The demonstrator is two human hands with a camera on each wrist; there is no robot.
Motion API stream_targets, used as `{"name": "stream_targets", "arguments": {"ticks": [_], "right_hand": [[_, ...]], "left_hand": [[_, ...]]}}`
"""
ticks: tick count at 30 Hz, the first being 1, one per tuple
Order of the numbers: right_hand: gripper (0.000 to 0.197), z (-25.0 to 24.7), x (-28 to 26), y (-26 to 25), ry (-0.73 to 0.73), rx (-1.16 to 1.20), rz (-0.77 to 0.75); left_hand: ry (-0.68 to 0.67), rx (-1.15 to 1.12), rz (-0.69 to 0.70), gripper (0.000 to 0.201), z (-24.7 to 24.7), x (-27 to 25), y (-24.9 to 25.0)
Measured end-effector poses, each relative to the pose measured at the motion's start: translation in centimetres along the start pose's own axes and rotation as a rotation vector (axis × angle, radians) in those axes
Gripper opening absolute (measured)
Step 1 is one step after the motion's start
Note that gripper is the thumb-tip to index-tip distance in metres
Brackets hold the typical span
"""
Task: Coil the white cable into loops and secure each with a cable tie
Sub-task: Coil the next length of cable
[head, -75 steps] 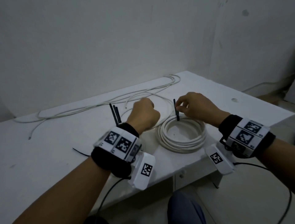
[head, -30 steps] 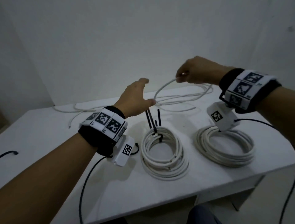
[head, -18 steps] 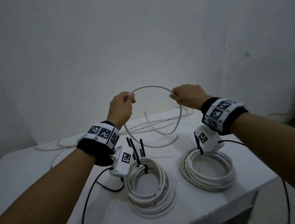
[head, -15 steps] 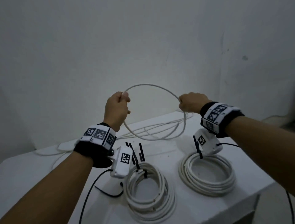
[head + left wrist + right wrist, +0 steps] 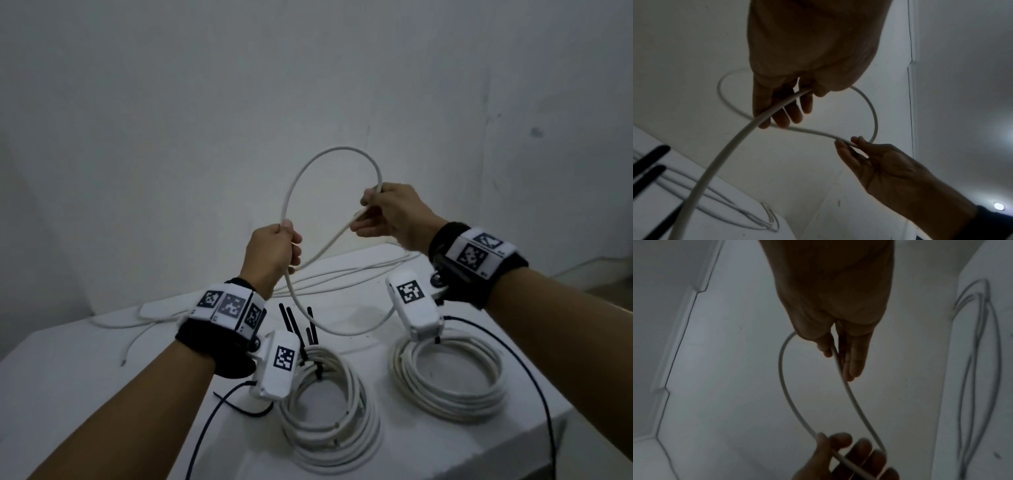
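**Loop held between 2 hands, slack trailing to the table**

Left hand (image 5: 274,251) grips the white cable (image 5: 329,152); right hand (image 5: 394,214) pinches it up-right. The arc stands between them above the table (image 5: 85,363), so the right hand is nearer the loose run.

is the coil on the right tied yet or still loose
Cannot tell for sure: the right coil lies neatly wound on the table, but the wrist camera hides the spot where a tie would sit.

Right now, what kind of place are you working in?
Probably a bare indoor room used as a makeshift workspace, not a fitted workshop: a plain white table pushed into a corner of unpainted-looking grey walls, holding only coiled white cable and black cable ties.
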State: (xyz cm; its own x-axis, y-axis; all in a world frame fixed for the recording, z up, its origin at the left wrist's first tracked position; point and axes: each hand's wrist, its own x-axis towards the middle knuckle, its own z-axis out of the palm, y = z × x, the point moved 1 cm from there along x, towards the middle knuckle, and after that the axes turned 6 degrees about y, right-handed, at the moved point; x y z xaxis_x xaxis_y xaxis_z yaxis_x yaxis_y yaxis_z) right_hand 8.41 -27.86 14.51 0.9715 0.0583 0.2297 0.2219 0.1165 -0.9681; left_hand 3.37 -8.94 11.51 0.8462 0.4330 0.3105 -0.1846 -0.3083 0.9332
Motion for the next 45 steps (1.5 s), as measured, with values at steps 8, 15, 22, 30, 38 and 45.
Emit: {"name": "stream_targets", "arguments": {"ticks": [8,15,22,30,38,45], "right_hand": [[0.013,2.9,-5.2,3.7,-0.207,0.306,0.023],[0.058,0.9,-6.7,2.8,-0.267,-0.198,0.106],[0.095,1.2,-6.2,-4.4,-0.140,-0.712,-0.474],[0.026,1.7,-4.0,-2.6,-0.312,-0.594,-0.114],[0.026,1.9,-5.3,-1.0,-0.368,0.255,0.102],[0.021,2.5,-6.2,-0.2,-0.290,0.261,0.137]], "left_hand": [[0.117,-0.306,-0.134,0.030,-0.1,-1.5,1.4],[0.182,-0.085,0.105,0.031,-1.9,-1.8,2.2],[0.006,0.219,0.419,0.030,-2.1,-4.4,4.2],[-0.051,0.146,0.365,0.026,-2.9,-4.8,5.1],[-0.019,-0.081,0.099,0.016,-4.2,-5.1,4.7],[-0.083,-0.239,-0.038,0.006,-4.0,-6.3,3.7]]}}
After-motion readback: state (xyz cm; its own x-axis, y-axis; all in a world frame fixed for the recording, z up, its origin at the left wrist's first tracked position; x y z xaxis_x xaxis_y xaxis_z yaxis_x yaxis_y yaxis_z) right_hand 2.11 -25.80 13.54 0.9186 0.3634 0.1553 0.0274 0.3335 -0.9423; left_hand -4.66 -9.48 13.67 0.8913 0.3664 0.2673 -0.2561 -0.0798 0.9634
